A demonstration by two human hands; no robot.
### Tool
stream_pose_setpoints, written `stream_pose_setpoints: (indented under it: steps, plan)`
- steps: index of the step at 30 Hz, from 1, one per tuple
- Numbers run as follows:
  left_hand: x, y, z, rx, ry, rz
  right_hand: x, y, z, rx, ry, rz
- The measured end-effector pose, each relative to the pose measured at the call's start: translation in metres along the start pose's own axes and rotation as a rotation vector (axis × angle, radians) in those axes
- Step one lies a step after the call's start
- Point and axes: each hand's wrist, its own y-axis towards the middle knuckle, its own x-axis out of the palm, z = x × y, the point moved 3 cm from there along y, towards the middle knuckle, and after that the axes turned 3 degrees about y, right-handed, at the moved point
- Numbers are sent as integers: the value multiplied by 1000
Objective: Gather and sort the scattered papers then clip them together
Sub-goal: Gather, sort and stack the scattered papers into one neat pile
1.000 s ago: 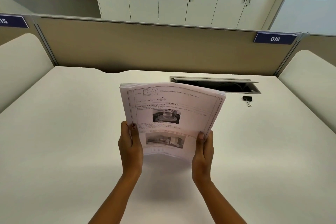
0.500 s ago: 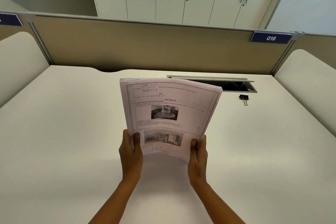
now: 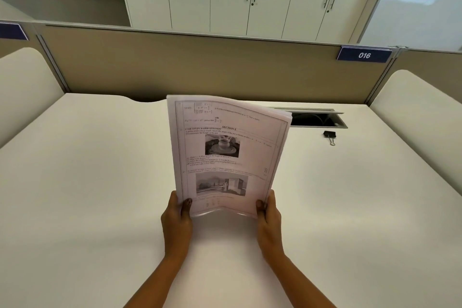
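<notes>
White table (image 3: 100, 207): left hand (image 3: 176, 221) and right hand (image 3: 269, 217) fingers pinch upright white printed paper stack (image 3: 226, 155). Tap edges flush; small black binder clip (image 3: 330, 135) right of stack.

White desk (image 3: 100, 182), a black binder clip (image 3: 330, 135) near its open cable hatch (image 3: 317, 119) at the far right.

Head view. Two bare forearms enter from the bottom edge. Left hand (image 3: 177, 222) and right hand (image 3: 270, 223): no sleeves, cuffs, gloves, watch, rings or bands visible. Thumbnails look dark, possibly polished; cannot confirm. Nothing worn is visible anywhere on either arm up to the frame edge.
</notes>
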Motion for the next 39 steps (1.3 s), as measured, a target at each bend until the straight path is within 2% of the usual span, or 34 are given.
stream_pose_setpoints:
  steps: [6, 10, 16, 20, 29, 35, 39]
  plan:
    - [1, 8, 18, 6, -13, 118, 5, 5, -10, 0, 78, 33]
    - [1, 12, 31, 72, -83, 163, 7, 6, -12, 0, 74, 24]
    - [0, 14, 37, 3, -127, 143, 9, 3, -12, -1, 62, 11]
    - [0, 11, 44, 44, -124, 143, 6, 5, -17, -14, 84, 34]
    - [0, 5, 33, -28, -87, 96, 5, 2, -14, 33, 37, 30]
    - [-8, 13, 43, 23, 58, 112, -5, 3, -18, 38, -83, 77]
    - [-6, 16, 43, -88, 108, 46, -8, 1, -14, 140, -176, 84]
